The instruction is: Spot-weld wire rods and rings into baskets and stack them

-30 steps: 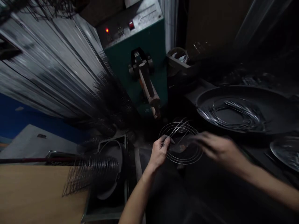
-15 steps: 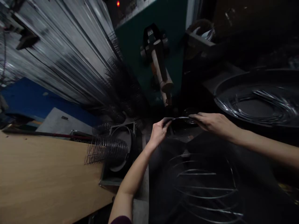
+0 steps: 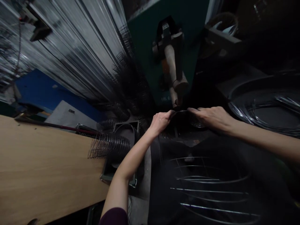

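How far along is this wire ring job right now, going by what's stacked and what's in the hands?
Done: a row of finished wire rings lies stacked beside the wooden board. In hand: the left hand and right hand hold one ring under the machine's welding arm. Left: loose wire loops wait in the round tray on the right.

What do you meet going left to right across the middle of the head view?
Wooden board → stack of wire rings → left hand → thin wire ring pinched between both hands → right hand → dark pan with wire coils.
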{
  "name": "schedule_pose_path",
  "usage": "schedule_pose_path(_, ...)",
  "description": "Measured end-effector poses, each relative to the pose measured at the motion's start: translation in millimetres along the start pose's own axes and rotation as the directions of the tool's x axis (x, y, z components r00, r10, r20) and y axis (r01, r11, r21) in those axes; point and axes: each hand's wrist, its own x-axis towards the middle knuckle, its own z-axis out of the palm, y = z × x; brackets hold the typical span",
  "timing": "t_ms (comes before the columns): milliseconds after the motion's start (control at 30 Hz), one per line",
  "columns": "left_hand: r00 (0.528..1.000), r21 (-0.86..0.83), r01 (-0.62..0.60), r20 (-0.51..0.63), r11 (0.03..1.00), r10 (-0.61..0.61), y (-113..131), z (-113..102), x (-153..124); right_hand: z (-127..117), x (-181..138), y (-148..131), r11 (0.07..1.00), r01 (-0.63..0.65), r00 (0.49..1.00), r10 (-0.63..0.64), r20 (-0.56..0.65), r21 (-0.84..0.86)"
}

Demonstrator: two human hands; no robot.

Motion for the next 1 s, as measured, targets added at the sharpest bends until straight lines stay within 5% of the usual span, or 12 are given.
schedule_pose_path(433, 1.000, -0.068, -0.002, 0.014, 0.998, 0.003, -10, -4, 26, -13, 24, 10, 0.999, -0.023, 0.994, 0.019, 0.104, 0.042)
schedule_pose_path(1000, 1.000, -0.197, -0.019, -0.011, 0.980, 0.018, -13, -4, 28, -18, 27, 12, 0.997, -0.013, 0.997, 0.008, 0.075, 0.078)
